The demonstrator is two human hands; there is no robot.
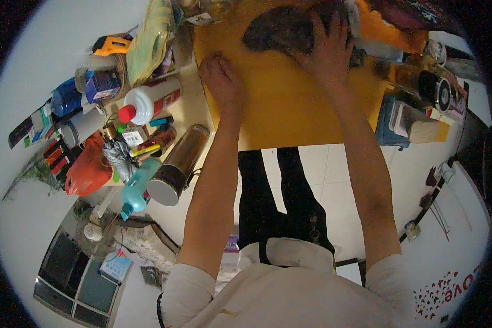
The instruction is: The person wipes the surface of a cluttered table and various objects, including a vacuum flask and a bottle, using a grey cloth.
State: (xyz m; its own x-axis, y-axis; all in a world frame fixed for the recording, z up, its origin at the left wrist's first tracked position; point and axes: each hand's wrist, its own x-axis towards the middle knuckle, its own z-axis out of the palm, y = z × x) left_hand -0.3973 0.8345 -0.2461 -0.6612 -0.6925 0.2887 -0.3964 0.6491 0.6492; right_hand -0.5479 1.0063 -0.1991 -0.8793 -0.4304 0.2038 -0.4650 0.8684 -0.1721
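My right hand (331,52) reaches to the far part of the yellow-brown tabletop (284,109), fingers spread over a dark, soft-looking bundle (279,30). The bundle looks like bunched cloth, but blur and dim light hide its exact kind. Near the table's left edge is my left hand (222,79), its fingers curled in, apart from the bundle. Whether anything is inside that hand cannot be seen.
Left of the table, a crowded side surface holds a white bottle with a red cap (142,104), a teal bottle (139,186), a large cylinder (180,164) and a red plastic bag (87,169). Orange cloth (388,30) lies far right, above a blue folder (391,123).
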